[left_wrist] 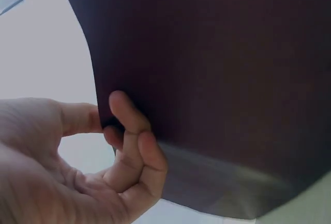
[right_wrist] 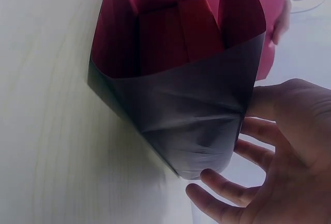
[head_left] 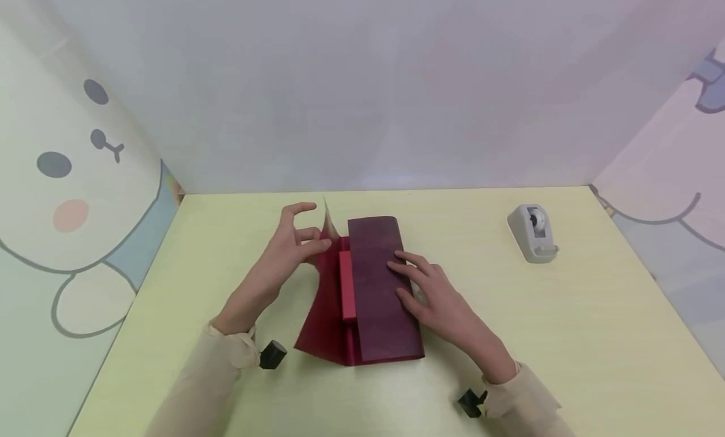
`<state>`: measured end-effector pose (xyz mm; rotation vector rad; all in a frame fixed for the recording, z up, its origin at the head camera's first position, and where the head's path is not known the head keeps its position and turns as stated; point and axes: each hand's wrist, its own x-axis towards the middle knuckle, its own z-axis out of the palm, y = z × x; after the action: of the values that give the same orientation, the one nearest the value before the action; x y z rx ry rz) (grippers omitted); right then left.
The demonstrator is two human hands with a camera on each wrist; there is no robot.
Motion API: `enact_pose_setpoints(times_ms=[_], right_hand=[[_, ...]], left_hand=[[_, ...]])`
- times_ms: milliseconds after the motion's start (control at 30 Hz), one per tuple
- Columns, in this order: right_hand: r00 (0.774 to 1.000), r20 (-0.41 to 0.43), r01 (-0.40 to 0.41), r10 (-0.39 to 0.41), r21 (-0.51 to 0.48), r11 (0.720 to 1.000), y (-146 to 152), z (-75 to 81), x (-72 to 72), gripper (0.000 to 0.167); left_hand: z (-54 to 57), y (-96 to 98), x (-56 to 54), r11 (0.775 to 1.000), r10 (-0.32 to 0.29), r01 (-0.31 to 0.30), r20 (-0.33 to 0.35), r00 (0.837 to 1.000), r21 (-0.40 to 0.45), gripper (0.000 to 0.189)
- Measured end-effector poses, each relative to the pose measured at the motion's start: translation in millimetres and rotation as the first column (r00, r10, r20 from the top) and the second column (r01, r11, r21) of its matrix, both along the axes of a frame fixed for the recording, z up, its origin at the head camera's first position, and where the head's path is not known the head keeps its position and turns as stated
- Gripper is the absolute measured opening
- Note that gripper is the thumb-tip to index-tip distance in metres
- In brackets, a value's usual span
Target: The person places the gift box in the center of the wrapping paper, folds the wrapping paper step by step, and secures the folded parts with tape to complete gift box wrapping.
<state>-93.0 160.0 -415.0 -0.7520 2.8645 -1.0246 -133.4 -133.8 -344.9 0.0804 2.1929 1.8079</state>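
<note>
A sheet of dark red paper, brighter red inside, wraps around a red box on the table. Its right side is folded over, covering part of the box, while the left flap stands raised. My left hand pinches that flap's edge near its far end; in the left wrist view, thumb and fingers lie on opposite sides of the paper. Spread lightly, the fingers of my right hand rest on the folded right side. From the right wrist view, the box shows inside the paper's open end.
A grey tape dispenser with a roll of tape stands at the back right of the pale yellow table. Behind it rises a plain light wall, with cartoon-printed panels on both sides. A small black camera hangs at each sleeve.
</note>
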Motion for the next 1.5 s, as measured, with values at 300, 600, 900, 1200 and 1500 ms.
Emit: enact_pose_setpoints(times_ms=[300,600,900,1200,1500], right_hand=[[1.0,-0.022,-0.008,0.008,0.008,1.0,-1,0.7,0.0,0.045],[0.995,0.097,0.023,-0.005,-0.182,0.983,2,-6.8,-3.0,0.059],[0.969,0.24,0.142,-0.052,-0.374,0.917,-1,-11.3,-3.9,0.056],[0.953,0.297,0.179,-0.069,-0.361,0.915,-3,-6.0,-3.1,0.034],[0.93,0.343,0.252,-0.129,-0.344,0.904,-10,-8.4,-3.1,0.049]], left_hand=[[-3.4,46.1,-4.1,0.999,0.007,-0.006,-0.012,1.0,0.045,0.072],[-20.0,102.0,-14.2,0.971,-0.054,0.036,-0.069,0.996,-0.237,0.07],[-34.7,116.9,-13.1,0.94,-0.047,0.018,-0.078,0.996,-0.34,0.068],[-31.2,118.3,-14.8,0.914,-0.084,0.066,-0.028,0.996,-0.399,0.068],[-32.7,107.8,-21.6,0.985,-0.09,0.102,0.091,0.992,-0.14,0.062]])
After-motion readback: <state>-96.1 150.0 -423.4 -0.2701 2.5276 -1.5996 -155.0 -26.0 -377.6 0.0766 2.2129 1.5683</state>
